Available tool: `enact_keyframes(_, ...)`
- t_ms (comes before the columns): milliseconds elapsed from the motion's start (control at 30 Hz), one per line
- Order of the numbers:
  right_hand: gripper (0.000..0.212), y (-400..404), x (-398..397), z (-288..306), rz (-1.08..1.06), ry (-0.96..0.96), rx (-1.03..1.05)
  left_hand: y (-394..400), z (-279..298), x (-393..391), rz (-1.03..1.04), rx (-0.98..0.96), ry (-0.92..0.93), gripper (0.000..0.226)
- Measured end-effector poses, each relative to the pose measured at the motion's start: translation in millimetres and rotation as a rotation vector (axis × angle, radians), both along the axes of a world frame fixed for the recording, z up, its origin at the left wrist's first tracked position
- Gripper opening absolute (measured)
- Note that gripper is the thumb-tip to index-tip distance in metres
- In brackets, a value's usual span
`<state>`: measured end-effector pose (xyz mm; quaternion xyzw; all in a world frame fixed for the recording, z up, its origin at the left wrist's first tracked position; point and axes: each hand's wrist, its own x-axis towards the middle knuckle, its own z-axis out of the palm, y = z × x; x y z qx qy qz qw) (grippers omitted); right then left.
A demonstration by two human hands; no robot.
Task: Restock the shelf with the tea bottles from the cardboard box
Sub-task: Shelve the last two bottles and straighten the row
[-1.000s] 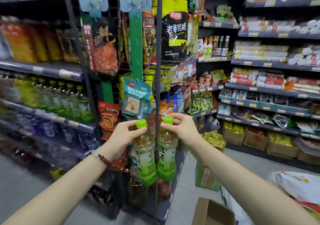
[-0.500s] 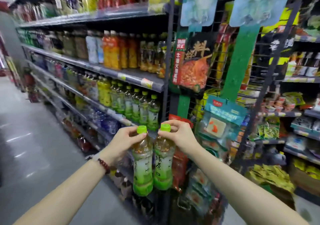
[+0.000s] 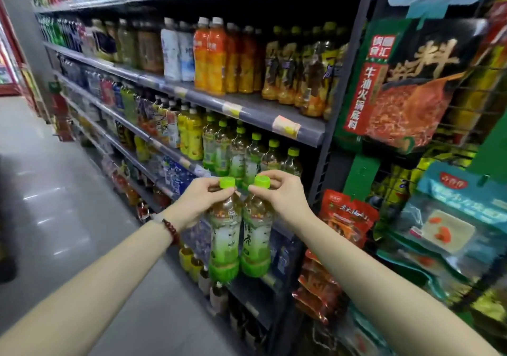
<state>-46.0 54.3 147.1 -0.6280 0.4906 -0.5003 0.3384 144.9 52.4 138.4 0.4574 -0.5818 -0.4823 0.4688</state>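
Note:
I hold two green tea bottles by their necks, side by side and upright in front of the drinks shelf. My left hand (image 3: 196, 202) grips the left tea bottle (image 3: 224, 243) just under its green cap. My right hand (image 3: 279, 195) grips the right tea bottle (image 3: 256, 241) the same way. Both hang a little below and in front of a row of matching green-capped tea bottles (image 3: 247, 158) on the middle shelf (image 3: 175, 151). The cardboard box is out of view.
The shelf above (image 3: 247, 111) carries orange and yellow drink bottles. A wire rack (image 3: 411, 86) hung with snack and sauce packets stands right of the shelf upright (image 3: 326, 136). Lower shelves hold more bottles. The grey aisle floor (image 3: 55, 191) stretches away on the left.
My view has swung left from the wire rack to the drinks shelves. Both hands have carried the two bottles up and nearer to the row of green tea bottles.

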Motion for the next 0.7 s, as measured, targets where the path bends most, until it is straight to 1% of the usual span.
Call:
enact_keyframes(133, 0.042, -46, 12, -5, -0.043, -0.02, 0.017, -51, -2, 11, -0.038, -0.002, 0.008, 0.013)
enact_keyframes(200, 0.042, -68, 18, -4, -0.061, -0.018, 0.026, -76, 0, 16, -0.058, 0.01, 0.023, 0.014)
enact_keyframes(300, 0.037, -97, 25, 0, -0.1, 0.012, 0.029, -110, 5, 25, -0.103, 0.004, -0.014, 0.021)
enact_keyframes(400, 0.038, -120, 36, 5, -0.144, 0.048, 0.021, -140, 12, 36, -0.138, -0.007, -0.028, 0.019)
enact_keyframes(600, 0.039, -150, 55, 9, -0.22, 0.085, 0.016, -194, 11, 53, -0.213, -0.01, -0.006, 0.02)
enact_keyframes(700, 0.039, -162, 65, 9, -0.289, 0.118, 0.003, -217, 6, 61, -0.28, -0.01, 0.054, 0.018)
